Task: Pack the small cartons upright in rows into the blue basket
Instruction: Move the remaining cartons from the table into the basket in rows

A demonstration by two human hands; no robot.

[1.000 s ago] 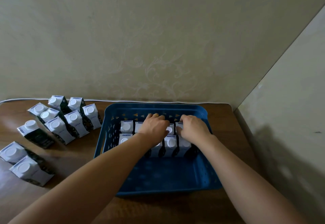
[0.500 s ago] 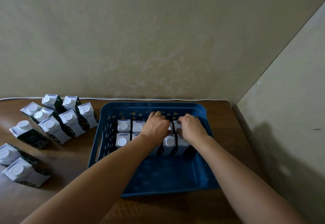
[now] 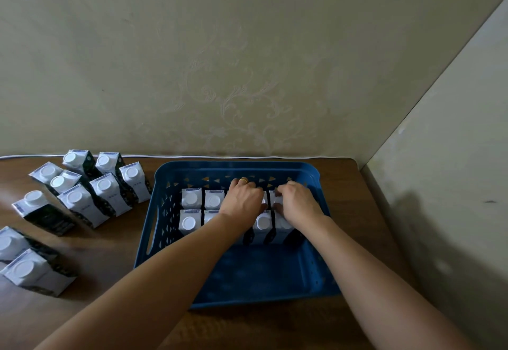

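A brown wooden table point(image 3: 115, 261) is set against a beige wall with an embossed floral pattern point(image 3: 220, 75), and its near edge and left end are cut off by the frame. On its right half a blue perforated plastic basket point(image 3: 275, 275) is seen, its near half showing bare floor. Two rows of small white cartons with round white caps point(image 3: 191, 200) are stood upright against the far wall of the basket; the middle of both rows is hidden under the hands, so the count cannot be told. The left hand point(image 3: 243, 198), on which a gold ring point(image 3: 243, 180) is worn, is laid over the middle cartons with its fingers curled downward; whether anything is gripped beneath it cannot be made out. The right hand point(image 3: 298, 202) is placed at the right end of the far row, where the top of a carton point(image 3: 277, 198) is pinched between its fingers and thumb. To the left of the basket, well apart from it, a cluster of loose cartons with dark patterned sides point(image 3: 104, 193) is gathered on the table, and two of them at the near left point(image 3: 24, 267) are partly cut off by the frame edge. A thin white cable point(image 3: 220, 157) is run along the far edge of the table.
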